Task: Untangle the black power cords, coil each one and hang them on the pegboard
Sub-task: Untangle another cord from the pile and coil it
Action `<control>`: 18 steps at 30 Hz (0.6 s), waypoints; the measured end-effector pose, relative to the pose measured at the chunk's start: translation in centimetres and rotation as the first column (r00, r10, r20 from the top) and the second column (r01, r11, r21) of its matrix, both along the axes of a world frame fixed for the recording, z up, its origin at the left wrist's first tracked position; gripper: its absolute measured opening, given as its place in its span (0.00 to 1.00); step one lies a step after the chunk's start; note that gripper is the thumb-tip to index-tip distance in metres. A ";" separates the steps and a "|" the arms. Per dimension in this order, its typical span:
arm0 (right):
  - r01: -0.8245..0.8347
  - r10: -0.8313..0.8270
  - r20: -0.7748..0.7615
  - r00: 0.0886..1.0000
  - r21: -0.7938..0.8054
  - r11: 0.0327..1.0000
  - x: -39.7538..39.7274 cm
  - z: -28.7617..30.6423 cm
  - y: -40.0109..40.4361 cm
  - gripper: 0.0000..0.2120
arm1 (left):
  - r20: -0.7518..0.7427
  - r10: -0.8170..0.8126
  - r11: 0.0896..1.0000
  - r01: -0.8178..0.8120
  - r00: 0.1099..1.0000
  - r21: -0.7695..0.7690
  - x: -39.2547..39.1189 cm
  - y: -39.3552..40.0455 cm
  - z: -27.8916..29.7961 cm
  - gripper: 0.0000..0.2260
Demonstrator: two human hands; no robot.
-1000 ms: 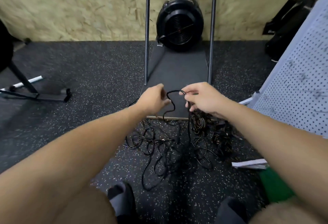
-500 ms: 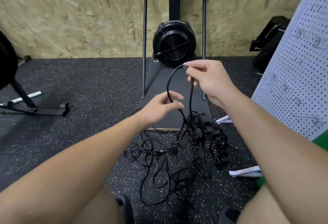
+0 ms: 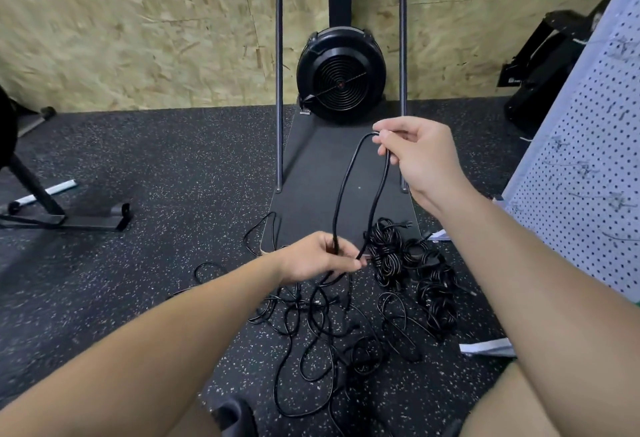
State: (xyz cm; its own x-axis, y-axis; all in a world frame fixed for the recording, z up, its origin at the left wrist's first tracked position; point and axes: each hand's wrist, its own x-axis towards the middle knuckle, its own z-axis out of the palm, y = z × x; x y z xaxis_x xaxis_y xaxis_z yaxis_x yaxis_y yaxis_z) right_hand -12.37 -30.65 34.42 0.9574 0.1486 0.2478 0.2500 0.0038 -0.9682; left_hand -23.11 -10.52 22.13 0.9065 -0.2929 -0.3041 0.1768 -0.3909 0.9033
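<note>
Pegboard (image 3: 588, 146) stands right of both grips, no cords visible on it, so hanging isn't started. Loose tangle of cords (image 3: 322, 326) sprawls on the floor below the left grip, still knotted by the look of it. Bundled cords (image 3: 412, 270) lie on the floor below the right grip, beside the tangle; they look coiled already, can't tell how many. My read: early-to-mid, one coil in progress, most untangling and all hanging left. Cord loop (image 3: 360, 191) spans the two grips, long axis running from the lower left grip up and away to the higher right grip, bend at the top, both legs trailing down into the tangle. Right hand (image 3: 419, 156) pinches the bend. Left hand (image 3: 315, 256) is curled round both legs at the loop's bottom.
</note>
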 end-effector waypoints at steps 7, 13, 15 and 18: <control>0.058 -0.054 -0.067 0.996 0.067 0.996 4.4 -1.6 0.5 0.09 | -0.092 -0.116 0.885 0.146 0.989 0.442 0.9 3.6 -5.8 0.13; -0.115 0.097 -0.232 0.968 -0.063 0.991 6.5 -5.6 2.1 0.22 | -0.076 -0.018 0.884 0.051 0.997 0.465 2.7 4.0 -5.0 0.19; -0.108 0.041 -0.220 0.975 -0.304 0.947 6.8 -6.4 2.2 0.28 | 0.002 0.100 0.905 -0.092 0.995 0.416 4.1 4.1 -3.7 0.16; -0.108 -0.016 -0.236 0.972 -0.502 0.858 5.9 -6.9 2.1 0.16 | 0.078 0.327 0.921 -0.336 0.942 0.198 6.1 3.9 -1.4 0.13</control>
State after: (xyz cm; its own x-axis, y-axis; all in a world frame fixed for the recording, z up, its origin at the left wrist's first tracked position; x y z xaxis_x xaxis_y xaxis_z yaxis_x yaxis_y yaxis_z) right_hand -6.45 -28.58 27.49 0.9664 0.2390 -0.0944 0.0385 -0.4977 -0.8665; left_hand -16.97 -6.58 20.70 0.9544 0.0911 -0.2844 0.2912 -0.4944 0.8190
